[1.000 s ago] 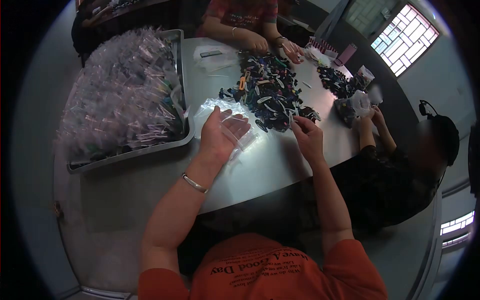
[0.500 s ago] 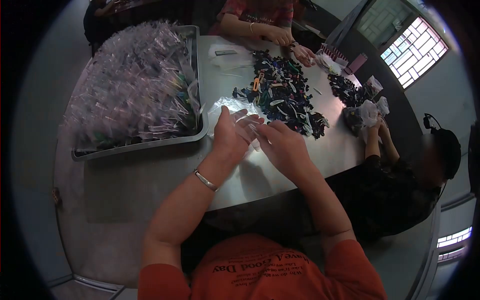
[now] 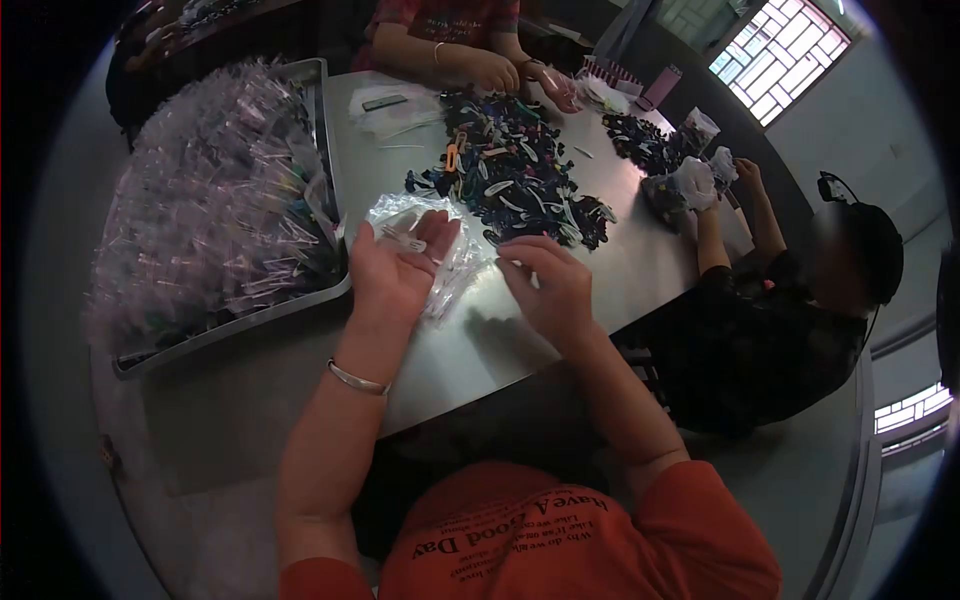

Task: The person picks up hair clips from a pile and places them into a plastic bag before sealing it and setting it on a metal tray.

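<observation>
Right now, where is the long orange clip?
In the head view, the long orange clip lies on the left side of the heap of small dark clips, beyond the left hand.

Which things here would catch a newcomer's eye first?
Probably the heap of clear plastic packets rising above the grey tray on the left. Then the dark pile of small clips mid-table, with one orange clip near its left edge. The bright window glares at upper right.
</observation>
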A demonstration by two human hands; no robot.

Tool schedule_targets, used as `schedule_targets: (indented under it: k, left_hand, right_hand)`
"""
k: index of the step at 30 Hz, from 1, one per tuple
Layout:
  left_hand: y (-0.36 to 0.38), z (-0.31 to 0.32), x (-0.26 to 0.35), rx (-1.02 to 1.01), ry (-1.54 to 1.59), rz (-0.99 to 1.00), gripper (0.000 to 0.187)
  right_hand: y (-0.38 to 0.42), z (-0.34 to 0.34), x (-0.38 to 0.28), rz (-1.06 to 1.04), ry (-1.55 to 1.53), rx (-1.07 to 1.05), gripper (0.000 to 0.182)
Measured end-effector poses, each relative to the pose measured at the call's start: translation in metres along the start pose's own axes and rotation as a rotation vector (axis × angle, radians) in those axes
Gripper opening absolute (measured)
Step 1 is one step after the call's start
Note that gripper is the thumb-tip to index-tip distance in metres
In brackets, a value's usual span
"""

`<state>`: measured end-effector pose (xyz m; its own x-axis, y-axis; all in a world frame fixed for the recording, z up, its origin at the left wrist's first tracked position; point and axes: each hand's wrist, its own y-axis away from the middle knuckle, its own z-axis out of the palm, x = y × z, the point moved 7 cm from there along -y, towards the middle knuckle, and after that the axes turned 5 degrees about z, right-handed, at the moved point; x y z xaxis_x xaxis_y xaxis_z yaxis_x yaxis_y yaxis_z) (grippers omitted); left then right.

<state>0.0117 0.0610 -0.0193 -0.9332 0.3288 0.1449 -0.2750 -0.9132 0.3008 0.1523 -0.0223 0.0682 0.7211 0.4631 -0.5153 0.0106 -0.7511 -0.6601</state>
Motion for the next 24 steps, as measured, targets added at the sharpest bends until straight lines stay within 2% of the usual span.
schedule_targets:
  k: [2, 3, 4, 6, 9, 16, 18, 20, 24]
  left_hand:
    - [-0.003, -0.004, 0.007, 0.016, 0.074, 0.055, 0.067]
    - [0.002, -0.004, -0.001, 0.115, 0.086, -0.005, 0.066]
    - [0.008, 0.001, -0.005, 0.117, 0.089, -0.006, 0.066]
    - [0.016, 0.010, -0.020, 0.047, 0.005, -0.113, 0.064]
    - [0.012, 0.005, -0.019, 0.007, -0.026, -0.103, 0.063]
    - [0.012, 0.007, -0.019, -0.054, -0.142, -0.104, 0.058]
    - [0.013, 0.004, -0.018, -0.025, -0.143, -0.108, 0.056]
    - [0.009, 0.006, -0.022, -0.144, -0.160, -0.123, 0.055]
    - [0.011, 0.006, -0.021, -0.105, -0.197, -0.098, 0.056]
  right_hand:
    - [0.010, -0.020, 0.044, 0.175, 0.092, 0.018, 0.012]
    - [0.013, -0.031, 0.068, 0.236, 0.154, 0.025, 0.013]
    - [0.017, -0.041, 0.089, 0.269, 0.249, 0.015, 0.012]
    - [0.020, -0.060, 0.114, 0.355, 0.415, 0.006, 0.013]
    - [0.021, -0.065, 0.134, 0.423, 0.480, -0.024, 0.015]
    - [0.015, -0.052, 0.145, 0.391, 0.589, 0.005, 0.016]
    - [0.015, -0.051, 0.144, 0.370, 0.546, 0.020, 0.017]
    - [0.016, -0.053, 0.142, 0.355, 0.523, 0.042, 0.018]
    - [0.015, -0.044, 0.124, 0.316, 0.424, 0.032, 0.022]
